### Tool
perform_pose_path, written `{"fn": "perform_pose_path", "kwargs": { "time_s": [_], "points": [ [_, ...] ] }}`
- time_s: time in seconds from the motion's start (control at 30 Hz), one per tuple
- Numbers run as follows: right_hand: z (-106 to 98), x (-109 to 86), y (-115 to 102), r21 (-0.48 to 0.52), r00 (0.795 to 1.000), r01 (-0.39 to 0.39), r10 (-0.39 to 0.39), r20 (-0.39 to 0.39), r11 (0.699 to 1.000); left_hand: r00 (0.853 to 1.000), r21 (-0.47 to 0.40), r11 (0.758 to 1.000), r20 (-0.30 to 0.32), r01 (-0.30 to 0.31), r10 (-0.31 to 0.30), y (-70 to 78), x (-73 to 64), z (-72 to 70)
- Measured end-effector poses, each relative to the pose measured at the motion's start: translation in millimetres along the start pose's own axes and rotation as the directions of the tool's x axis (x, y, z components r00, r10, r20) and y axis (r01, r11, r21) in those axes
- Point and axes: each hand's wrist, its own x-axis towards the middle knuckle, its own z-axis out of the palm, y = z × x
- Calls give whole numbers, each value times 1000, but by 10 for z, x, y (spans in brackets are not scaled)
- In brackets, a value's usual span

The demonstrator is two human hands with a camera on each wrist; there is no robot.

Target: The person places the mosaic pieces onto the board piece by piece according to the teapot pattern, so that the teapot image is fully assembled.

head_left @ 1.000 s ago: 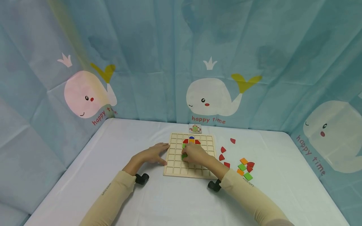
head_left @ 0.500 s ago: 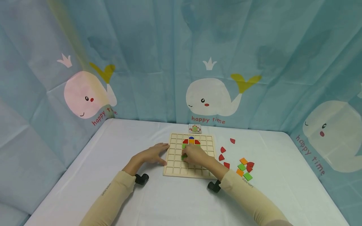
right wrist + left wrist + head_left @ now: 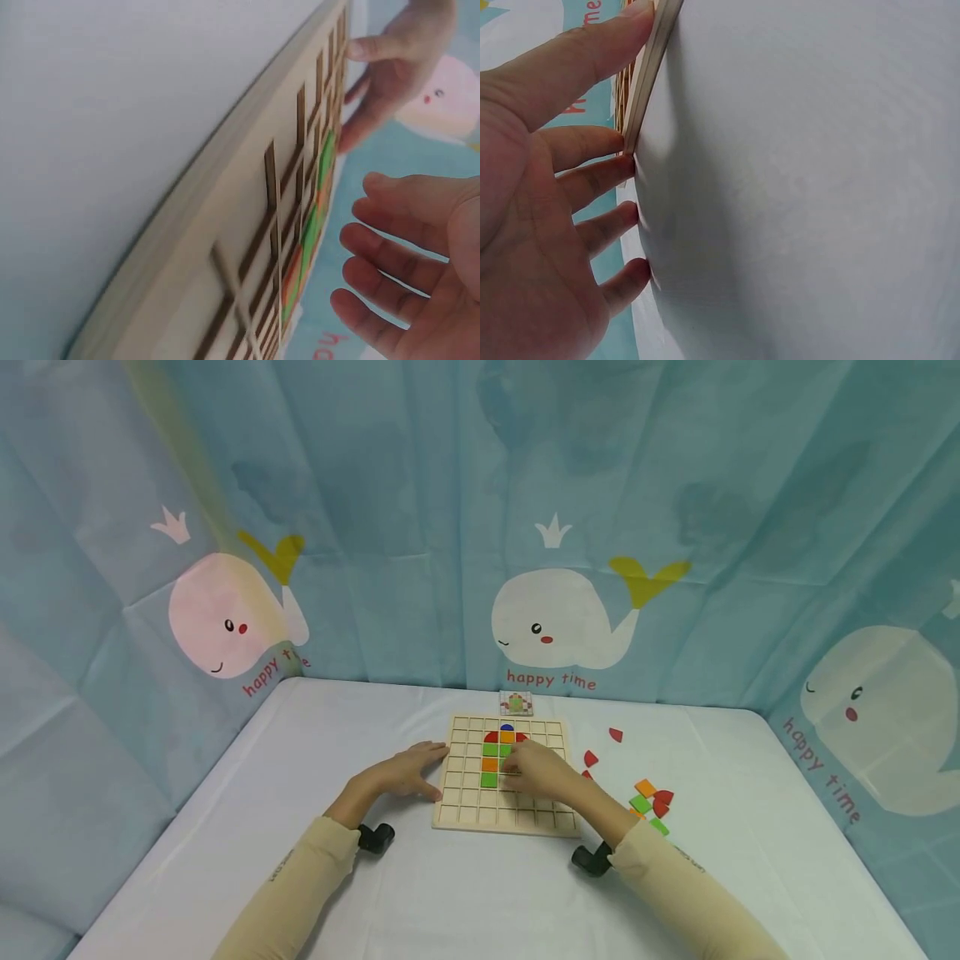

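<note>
A wooden grid board (image 3: pixel 468 817) lies on the table. My left hand (image 3: pixel 408 770) rests along its left edge, thumb and fingers spread and fairly straight, as the left wrist view confirms. My right hand (image 3: pixel 546 771) hovers over the board's middle. In the right wrist view its fingers (image 3: pixel 382 259) are loosely bent and hold nothing. Set in the cells are a blue piece (image 3: pixel 507 727), an orange square (image 3: pixel 507 737), a red quarter-round (image 3: pixel 492 737), and a left column of green (image 3: pixel 491 750), orange (image 3: pixel 490 765) and green (image 3: pixel 489 780) squares. My right hand partly hides other pieces.
A small picture card (image 3: pixel 516 703) sits behind the board. Right of it lie loose red quarter-rounds (image 3: pixel 616 735) and a cluster of orange (image 3: pixel 645 788), green (image 3: pixel 641 803) and red pieces, close to my right forearm. A blue whale-print curtain (image 3: pixel 420 610) hangs behind the table.
My right hand has moved right from the left column of tiles, its fingers loosening, and an orange square there now shows. The left hand has stayed at the board's edge.
</note>
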Motion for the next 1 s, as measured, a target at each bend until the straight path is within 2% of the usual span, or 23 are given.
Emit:
{"fn": "perform_pose_path", "kwargs": {
  "time_s": [0.13,0.3,0.4,0.5,0.7,0.93,1.0],
  "points": [
    [-94,-138,108,16,999,-27,27,-33,1000,1000,2,1000,-3,-2,2,-1,-1,-1],
    [-188,-349,303,84,989,-133,138,-55,987,1000,-11,1000,-9,-16,16,-2,-13,-5],
    [-227,-493,452,124,976,-207,213,-39,970,1000,-12,1000,-12,-16,16,-10,-11,4],
    [-254,-636,611,154,958,-281,287,-20,947,1000,-16,1000,-11,-14,14,-13,-13,15],
    [-285,-906,910,128,922,-383,387,-14,915,1000,-11,1000,-11,-20,20,-5,-35,26],
    [-348,-1167,1120,129,854,-519,517,56,845,1000,-4,1000,-15,-22,22,-3,-39,17],
    [-361,-1227,1156,118,843,-537,534,59,835,1000,-1,1000,-16,-22,22,-3,-37,12]
  ]
}}
